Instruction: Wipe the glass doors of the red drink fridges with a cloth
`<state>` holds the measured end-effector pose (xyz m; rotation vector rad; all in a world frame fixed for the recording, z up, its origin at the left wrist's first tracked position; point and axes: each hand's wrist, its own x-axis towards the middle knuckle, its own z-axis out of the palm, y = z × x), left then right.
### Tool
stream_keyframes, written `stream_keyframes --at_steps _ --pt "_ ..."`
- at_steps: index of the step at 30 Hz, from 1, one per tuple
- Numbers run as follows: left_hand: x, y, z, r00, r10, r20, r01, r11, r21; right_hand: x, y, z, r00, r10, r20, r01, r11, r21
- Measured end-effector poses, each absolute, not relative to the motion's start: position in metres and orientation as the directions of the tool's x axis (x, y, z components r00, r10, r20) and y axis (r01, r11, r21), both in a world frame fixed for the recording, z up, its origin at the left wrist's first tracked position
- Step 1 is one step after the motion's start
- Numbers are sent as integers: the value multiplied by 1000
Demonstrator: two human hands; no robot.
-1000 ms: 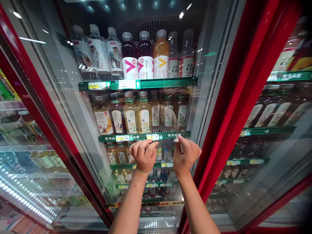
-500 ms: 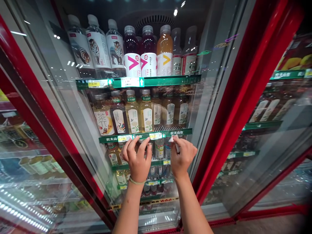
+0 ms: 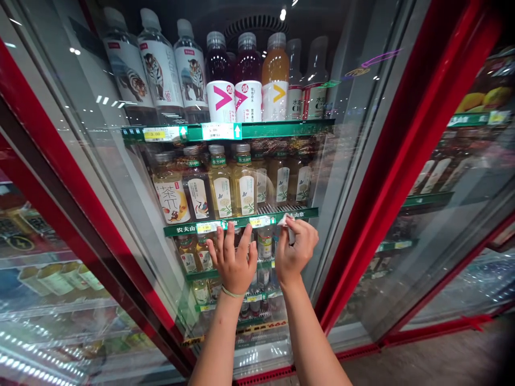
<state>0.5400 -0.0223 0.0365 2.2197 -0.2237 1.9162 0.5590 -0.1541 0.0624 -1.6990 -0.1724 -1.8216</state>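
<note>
My left hand (image 3: 234,262) has its fingers spread, palm facing away from me, in front of the glass of a drinks fridge. It holds nothing; whether the fingertips touch the glass I cannot tell. On its wrist sits a thin pale band (image 3: 232,293). Just to the right, my right hand (image 3: 300,246) is closed around a small crumpled white tissue (image 3: 284,220), partly hidden by the fingers. Behind both hands runs a green shelf strip (image 3: 183,230) with price labels, and tea bottles (image 3: 247,187) stand on that shelf.
Higher up, a green-edged shelf (image 3: 281,130) carries tiger-label water bottles (image 3: 191,78) and purple and orange drinks (image 3: 275,69). Red door frames (image 3: 378,177) slant along both sides. Neighbouring fridge sections flank this one, with grey floor (image 3: 426,359) at lower right.
My left hand has straightened and spread its fingers and sits slightly further right. My right hand has shifted slightly left with the tissue still in it. The view has tilted a little.
</note>
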Motion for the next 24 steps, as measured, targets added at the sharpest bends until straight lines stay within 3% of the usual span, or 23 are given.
stream_keyframes --at_steps 4,9,13,19,24 --pt "541 -23 36 141 21 990 -245 -968 55 557 -154 61 25 -219 975 512 -835 -201" --pt "542 -22 35 129 24 991 -252 -966 57 556 -152 62 69 -339 938 518 -792 -324" --pt "541 -20 36 130 13 991 -262 -964 47 557 -149 58 46 -173 984 510 -843 -172" --pt "539 -19 37 129 13 992 -274 -961 48 558 -146 58 47 -341 939 513 -798 -316" --pt "539 -17 38 135 13 991 -275 -960 50 552 -144 59 84 -175 981 512 -837 -193"
